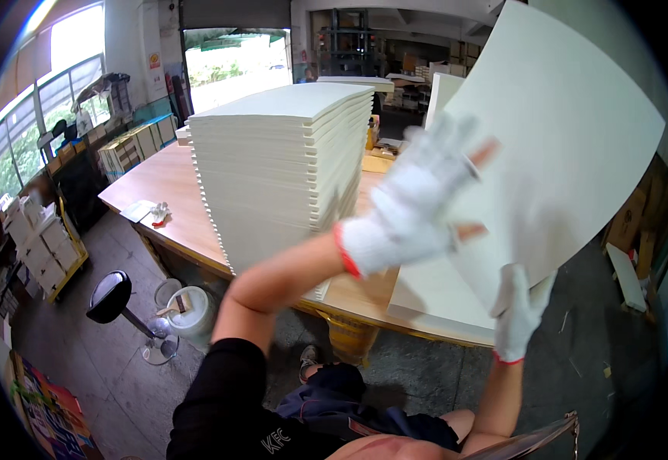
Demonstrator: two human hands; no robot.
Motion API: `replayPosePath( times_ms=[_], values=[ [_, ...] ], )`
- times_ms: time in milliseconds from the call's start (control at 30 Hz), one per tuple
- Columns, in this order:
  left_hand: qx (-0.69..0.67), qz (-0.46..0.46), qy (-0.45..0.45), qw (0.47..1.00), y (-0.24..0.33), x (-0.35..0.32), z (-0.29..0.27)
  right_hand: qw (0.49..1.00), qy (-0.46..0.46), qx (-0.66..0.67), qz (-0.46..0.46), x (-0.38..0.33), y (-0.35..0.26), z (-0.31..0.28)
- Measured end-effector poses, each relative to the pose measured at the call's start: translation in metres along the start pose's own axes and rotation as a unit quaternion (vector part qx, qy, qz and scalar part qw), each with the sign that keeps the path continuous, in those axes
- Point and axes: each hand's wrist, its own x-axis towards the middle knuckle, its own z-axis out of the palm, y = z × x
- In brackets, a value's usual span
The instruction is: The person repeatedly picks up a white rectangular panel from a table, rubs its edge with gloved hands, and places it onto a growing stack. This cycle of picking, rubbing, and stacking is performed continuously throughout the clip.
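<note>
The sheet [572,130] looked like matt, smooth cream card, as did the stack [280,169]. Both hands wore white knitted cloth gloves, left [414,203] and right [519,310], red-cuffed. The table [161,188] was smooth pale wood; the floor [111,376] rough grey concrete.

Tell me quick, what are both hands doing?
Left hand: open, fingers spread flat against the big cream sheet.
Right hand: closed on the sheet's lower edge.

Stack [284,165] on table [161,184] (stool [109,295] left).
</note>
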Motion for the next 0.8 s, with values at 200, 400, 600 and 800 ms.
replayPosePath(
  times_ms=[200, 400, 600, 800],
  values=[
    [-0.225, -0.236, -0.015, 0.945, -0.084, 0.016, -0.097, 0.927, -0.065, -0.255, -0.267, 0.056, -0.072, 0.030],
    [-0.260, -0.294, 0.117, 0.912, -0.176, 0.021, -0.199, 0.695, -0.148, -0.394, -0.583, 0.151, -0.096, 0.166],
    [-0.067, -0.531, 0.034, 0.844, -0.301, 0.000, -0.271, 0.930, -0.310, 0.155, 0.121, 0.181, -0.068, 0.345],
    [0.146, -0.485, -0.251, 0.825, -0.267, -0.039, -0.250, 0.838, -0.447, -0.228, 0.213, 0.197, -0.062, 0.322]
  ],
)
